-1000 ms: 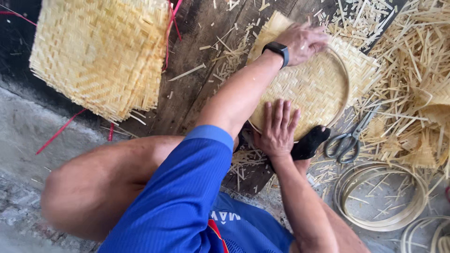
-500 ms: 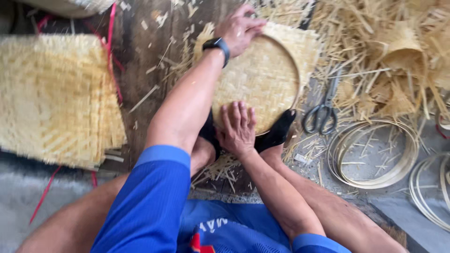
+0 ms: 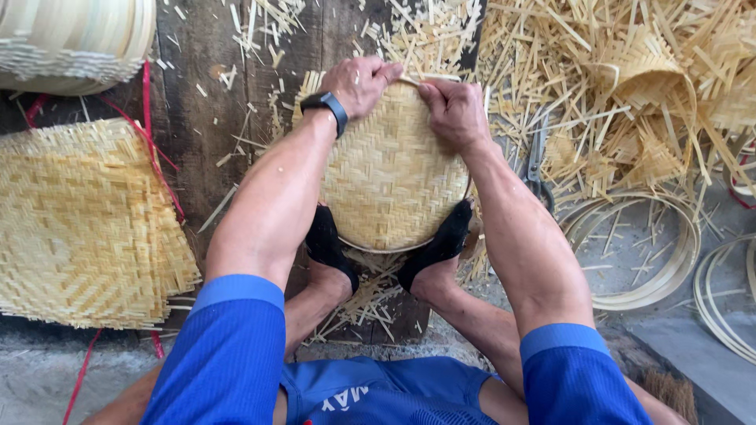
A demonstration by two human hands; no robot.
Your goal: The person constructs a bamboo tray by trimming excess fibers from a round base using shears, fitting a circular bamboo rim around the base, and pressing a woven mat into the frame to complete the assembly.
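A round woven bamboo tray lies on dark wooden boards, pinned at its near edge by my two feet in black socks. My left hand, with a black watch on the wrist, grips the tray's far rim. My right hand grips the same far rim just beside it. Both hands press the weave against a thin bamboo hoop at the edge.
A stack of square woven bamboo mats lies at the left. Stacked woven baskets sit at the top left. Scissors lie right of the tray. Bamboo hoops and a heap of bamboo offcuts fill the right side.
My right hand has moved from the tray's near edge to its far rim, next to my left hand. The view has swung so the tray sits in the middle.
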